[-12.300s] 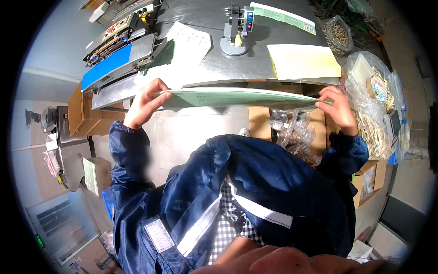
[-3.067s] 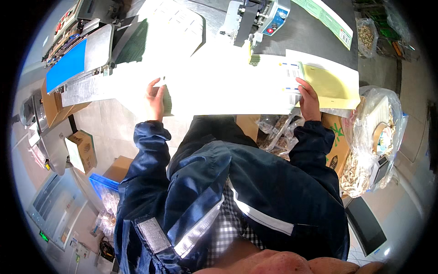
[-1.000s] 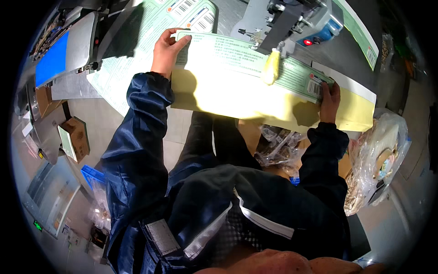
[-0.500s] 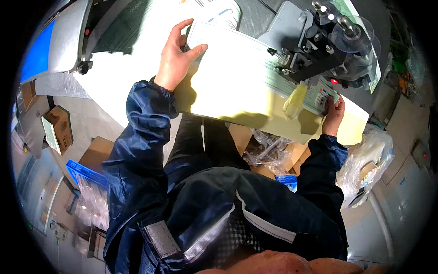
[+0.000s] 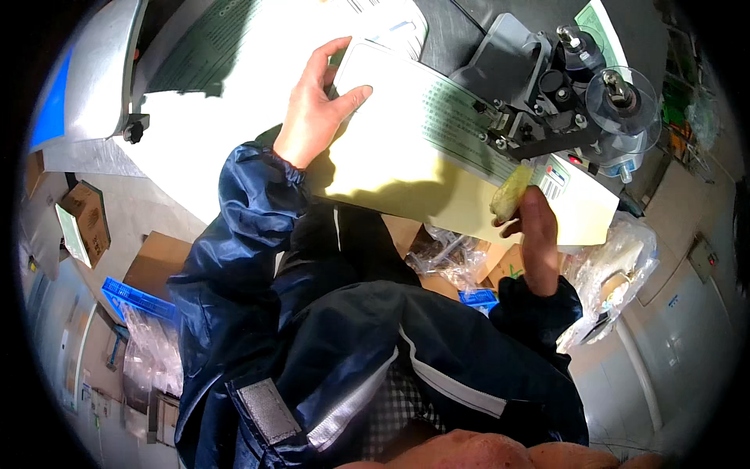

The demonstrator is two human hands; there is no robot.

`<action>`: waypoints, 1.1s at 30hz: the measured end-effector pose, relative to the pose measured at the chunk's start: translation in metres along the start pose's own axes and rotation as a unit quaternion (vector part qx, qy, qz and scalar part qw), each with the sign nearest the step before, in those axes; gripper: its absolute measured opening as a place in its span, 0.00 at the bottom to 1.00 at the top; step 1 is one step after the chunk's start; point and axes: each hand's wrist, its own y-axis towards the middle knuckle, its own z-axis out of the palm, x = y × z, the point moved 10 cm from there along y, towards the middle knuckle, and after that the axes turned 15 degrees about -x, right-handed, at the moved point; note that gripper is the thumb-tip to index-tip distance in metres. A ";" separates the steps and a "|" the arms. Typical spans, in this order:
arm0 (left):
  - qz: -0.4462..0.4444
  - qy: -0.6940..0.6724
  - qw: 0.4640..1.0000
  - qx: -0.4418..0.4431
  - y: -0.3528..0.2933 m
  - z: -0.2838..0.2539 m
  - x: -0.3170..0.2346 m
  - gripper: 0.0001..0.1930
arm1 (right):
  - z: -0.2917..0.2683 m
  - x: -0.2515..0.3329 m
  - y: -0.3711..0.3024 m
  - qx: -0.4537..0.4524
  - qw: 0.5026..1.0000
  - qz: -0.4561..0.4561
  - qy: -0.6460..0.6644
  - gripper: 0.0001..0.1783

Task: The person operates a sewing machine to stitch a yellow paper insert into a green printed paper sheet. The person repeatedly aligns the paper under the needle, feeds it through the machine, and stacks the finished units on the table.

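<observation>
The left hand (image 5: pixel 314 116), spread wide, lay on the green card (image 5: pixel 439 119), partly under the machine (image 5: pixel 558 102) and best kept flat; the right hand (image 5: pixel 537 234) was at the yellow handle (image 5: pixel 511 192), grip unclear

Can't read any wording. Green text lines on the sheet (image 5: pixel 437 117) by my left fingers (image 5: pixel 353 99); striped barcode (image 5: pixel 553 183) at its right end, near my right fingers (image 5: pixel 536 209). Shaded left sheet (image 5: pixel 207 51): more green lines, illegible.
</observation>
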 end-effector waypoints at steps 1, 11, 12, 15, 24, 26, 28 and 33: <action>0.002 0.000 1.000 0.007 0.001 0.004 -0.001 0.34 | 0.009 0.001 -0.005 -0.010 1.000 0.025 -0.016 0.19; 0.006 0.034 0.999 0.023 0.001 -0.001 0.004 0.35 | 0.041 0.011 -0.009 -0.006 0.993 0.098 0.061 0.11; 0.003 0.022 0.999 0.022 0.001 -0.001 0.004 0.35 | 0.042 0.009 -0.009 -0.003 0.993 0.106 0.059 0.11; 0.019 0.039 0.999 0.014 0.000 -0.002 0.001 0.35 | 0.041 0.008 -0.011 -0.015 0.991 0.122 0.058 0.11; 0.019 0.056 0.998 0.001 0.001 -0.001 -0.002 0.33 | 0.040 0.002 -0.007 -0.009 0.992 0.122 0.023 0.12; 0.010 0.062 0.998 0.010 0.001 0.001 -0.004 0.34 | 0.039 0.000 -0.010 -0.028 0.988 0.146 0.032 0.11; -0.033 0.054 0.998 0.022 0.000 0.002 -0.002 0.34 | 0.039 -0.001 -0.010 -0.024 0.987 0.152 0.041 0.11; 0.020 0.044 0.999 0.007 0.002 0.002 -0.005 0.34 | 0.041 -0.004 -0.006 -0.012 0.988 0.149 0.030 0.11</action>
